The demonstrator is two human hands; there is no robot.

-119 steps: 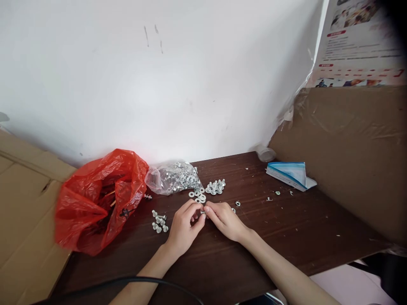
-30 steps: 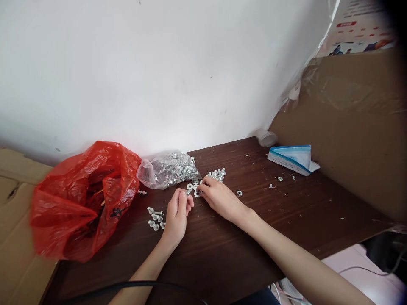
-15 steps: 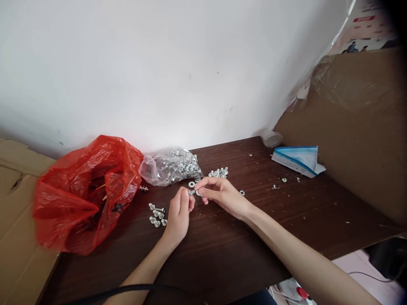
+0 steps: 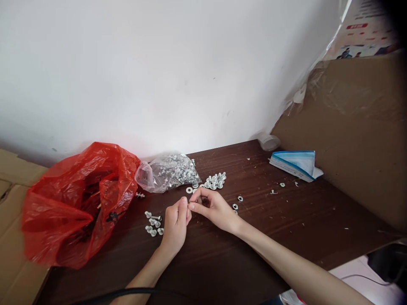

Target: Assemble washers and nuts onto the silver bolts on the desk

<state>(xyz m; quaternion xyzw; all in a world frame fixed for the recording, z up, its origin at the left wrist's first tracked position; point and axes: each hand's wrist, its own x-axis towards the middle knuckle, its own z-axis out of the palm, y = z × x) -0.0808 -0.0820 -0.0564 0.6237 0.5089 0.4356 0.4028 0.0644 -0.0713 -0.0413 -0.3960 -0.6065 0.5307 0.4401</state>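
Observation:
My left hand [image 4: 176,224] is closed, thumb on top, around a small bolt that is almost wholly hidden by the fingers. Thumb and forefinger of my right hand [image 4: 215,208] pinch together at the bolt's end, touching the left fingertips; whatever small part they hold is covered. Just behind the hands lie flat washers [image 4: 189,190], partly hidden by the right fingers. A cluster of bolts with washers [image 4: 215,181] stands heads down beyond my right hand. More loose bolts [image 4: 153,223] lie left of my left hand. Several nuts [image 4: 240,198] rest right of my right hand.
A clear plastic bag full of hardware [image 4: 173,171] lies by the wall. An open red plastic bag [image 4: 73,203] stands at the left, beside cardboard [image 4: 15,237]. A blue-and-white packet [image 4: 294,165] and a clear round container [image 4: 269,142] are at the right, near a cardboard panel [image 4: 359,140].
My hands have come closer together, and the bolt that showed between them is now hidden. The view has shifted slightly, so the table sits lower and more nuts show beside my right hand.

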